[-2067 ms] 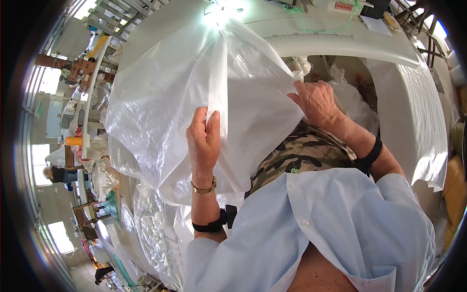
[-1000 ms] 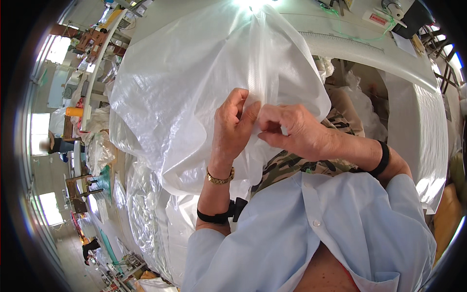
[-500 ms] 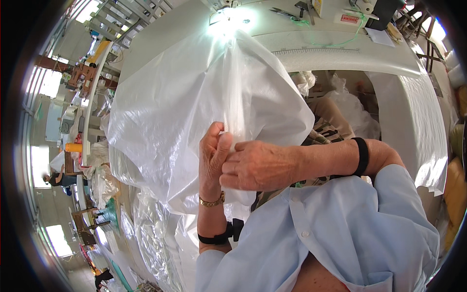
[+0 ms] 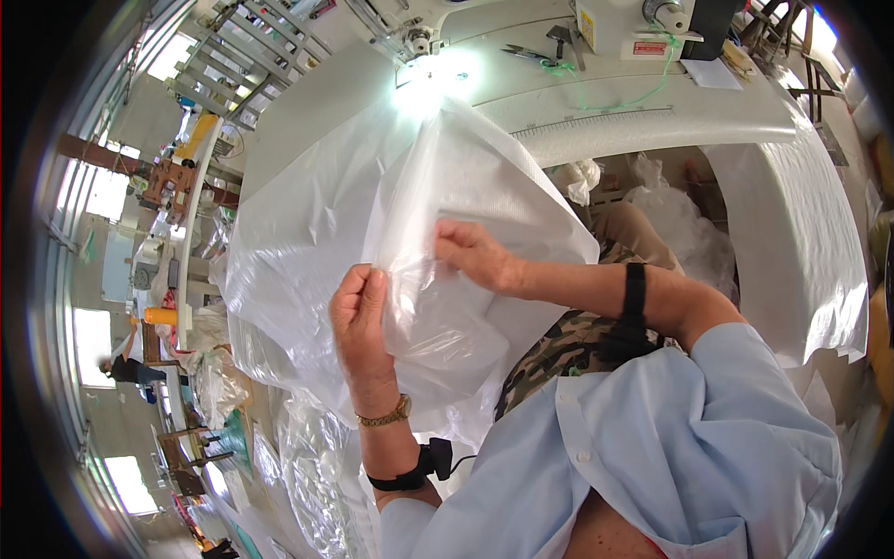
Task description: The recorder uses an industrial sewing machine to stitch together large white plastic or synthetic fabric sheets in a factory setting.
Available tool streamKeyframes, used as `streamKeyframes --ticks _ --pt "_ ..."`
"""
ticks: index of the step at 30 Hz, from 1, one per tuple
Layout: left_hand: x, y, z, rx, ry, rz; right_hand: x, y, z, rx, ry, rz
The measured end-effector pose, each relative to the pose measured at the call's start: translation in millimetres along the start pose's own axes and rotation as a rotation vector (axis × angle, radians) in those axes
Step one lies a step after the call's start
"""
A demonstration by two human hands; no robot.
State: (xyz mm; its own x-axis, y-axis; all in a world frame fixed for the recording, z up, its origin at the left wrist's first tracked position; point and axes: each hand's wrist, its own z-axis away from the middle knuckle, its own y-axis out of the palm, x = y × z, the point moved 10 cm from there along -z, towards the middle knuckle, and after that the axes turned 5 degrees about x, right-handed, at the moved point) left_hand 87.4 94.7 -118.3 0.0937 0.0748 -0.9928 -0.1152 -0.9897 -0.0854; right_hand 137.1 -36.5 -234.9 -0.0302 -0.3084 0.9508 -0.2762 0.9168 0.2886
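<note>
A large sheet of translucent white plastic [image 4: 307, 233] spreads over the table and drapes toward my lap. Its folded edge runs up to the brightly lit needle area of a sewing machine [image 4: 434, 74]. My left hand [image 4: 363, 312] pinches this folded edge between thumb and fingers, at the near end of the fold. Farther up and to the right, my right hand [image 4: 470, 253] has its fingers closed on the sheet beside the fold. The exact grip of its fingertips is partly hidden by the plastic.
Scissors [image 4: 527, 53], a small dark tool [image 4: 559, 37] and green thread [image 4: 643, 96] lie on the machine table [image 4: 521, 88] at the back. A printed ruler scale [image 4: 596, 119] follows the table edge. Crumpled plastic [image 4: 684, 219] sits under the opening at right. Another person [image 4: 135, 371] stands far left.
My hands have moved apart: the left one shifted left and slightly down, the right one up and away from it. The fold between them now lies flatter and wider.
</note>
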Motion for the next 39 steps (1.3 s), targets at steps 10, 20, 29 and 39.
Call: streamKeyframes --ticks 10,20,29,39 --pt "-21.3 14.7 -15.3 0.121 -0.030 0.102 -8.7 45.9 -47.0 0.282 0.002 0.235" --pt "-1.4 39.8 0.0 0.192 0.016 -0.083 29.9 48.0 -29.9 0.335 -0.475 0.872" --pt "23.3 28.2 16.5 0.093 0.083 -0.165 104.1 -37.3 58.1 -0.068 -0.576 1.301" --pt "13.1 20.4 5.6 0.122 0.169 -0.109 69.0 -136.9 91.5 -0.209 -0.194 1.195"
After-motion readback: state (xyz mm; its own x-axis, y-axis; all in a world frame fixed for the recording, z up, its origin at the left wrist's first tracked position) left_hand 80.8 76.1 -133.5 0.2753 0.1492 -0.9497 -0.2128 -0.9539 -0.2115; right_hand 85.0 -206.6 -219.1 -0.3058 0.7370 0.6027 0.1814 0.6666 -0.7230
